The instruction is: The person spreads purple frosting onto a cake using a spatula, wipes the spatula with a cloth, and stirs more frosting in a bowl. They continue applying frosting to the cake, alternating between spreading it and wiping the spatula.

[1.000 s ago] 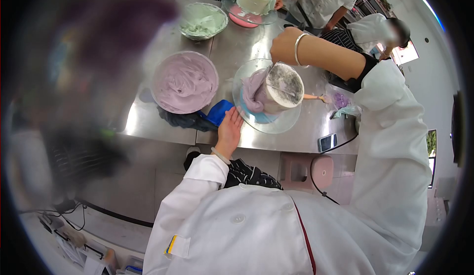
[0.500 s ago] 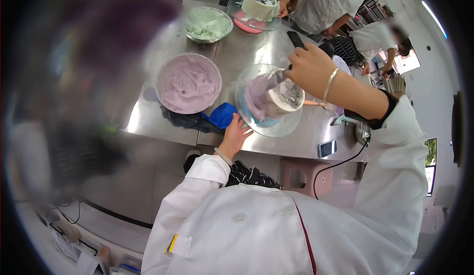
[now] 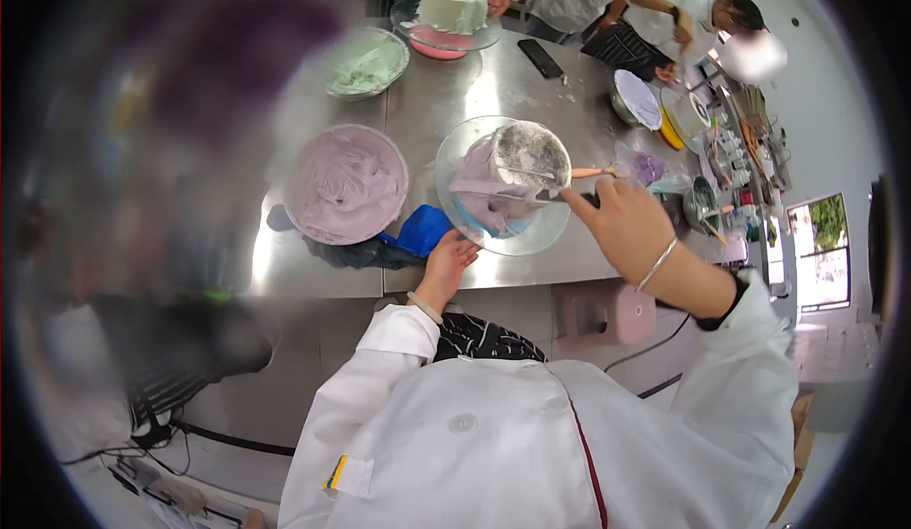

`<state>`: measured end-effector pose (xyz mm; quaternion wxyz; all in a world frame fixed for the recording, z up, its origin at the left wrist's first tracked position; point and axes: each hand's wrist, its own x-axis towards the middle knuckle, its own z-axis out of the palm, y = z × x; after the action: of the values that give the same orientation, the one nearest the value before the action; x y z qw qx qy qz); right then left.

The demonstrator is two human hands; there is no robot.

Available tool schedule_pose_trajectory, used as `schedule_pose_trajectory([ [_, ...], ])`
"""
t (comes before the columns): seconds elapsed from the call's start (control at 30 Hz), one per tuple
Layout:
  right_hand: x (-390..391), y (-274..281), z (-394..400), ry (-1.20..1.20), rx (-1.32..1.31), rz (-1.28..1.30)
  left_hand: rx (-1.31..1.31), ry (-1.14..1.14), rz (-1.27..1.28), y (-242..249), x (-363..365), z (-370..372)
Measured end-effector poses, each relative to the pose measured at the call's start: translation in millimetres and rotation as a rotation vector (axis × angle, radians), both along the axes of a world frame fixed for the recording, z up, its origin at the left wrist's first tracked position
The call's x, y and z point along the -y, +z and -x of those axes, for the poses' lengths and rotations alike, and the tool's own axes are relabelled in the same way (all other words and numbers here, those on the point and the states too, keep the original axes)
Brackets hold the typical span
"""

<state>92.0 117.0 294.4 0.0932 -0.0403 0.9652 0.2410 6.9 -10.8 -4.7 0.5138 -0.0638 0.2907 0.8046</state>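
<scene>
My right hand has its fingers closed around the handle of a spatula, whose blade lies across the lilac cream on the side of a cake. The cake stands on a clear round stand on the metal surface. My left hand is open, fingers extended at the stand's near rim, holding nothing. Just beside it lies a blue cloth-like item, and next to that sits a bowl of lilac cream. Farther across are a green cream bowl and a phone.
</scene>
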Motion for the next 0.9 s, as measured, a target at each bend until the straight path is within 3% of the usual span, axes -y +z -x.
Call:
schedule_pose_trajectory([
  [0.1, 7, -59, -45, -0.367, -0.021, 0.428, 0.015, -0.028, -0.002, 17, 2, -5],
  [0.27, 39, -185, -98, -0.619, -0.258, 0.924, 0.003, -0.076, -0.021, 13, 3, -8],
  [0.43, 31, -225, -103, -0.634, -0.409, 0.801, -0.012, -0.066, -0.057, 19, 6, -3],
  [0.57, 1, -205, -91, -0.622, -0.341, 0.564, -0.02, -0.067, -0.072, 11, 8, 0],
  [0.9, -62, -94, -63, -0.507, -0.148, 0.654, -0.058, 0.039, 0.027, 11, 2, 1],
])
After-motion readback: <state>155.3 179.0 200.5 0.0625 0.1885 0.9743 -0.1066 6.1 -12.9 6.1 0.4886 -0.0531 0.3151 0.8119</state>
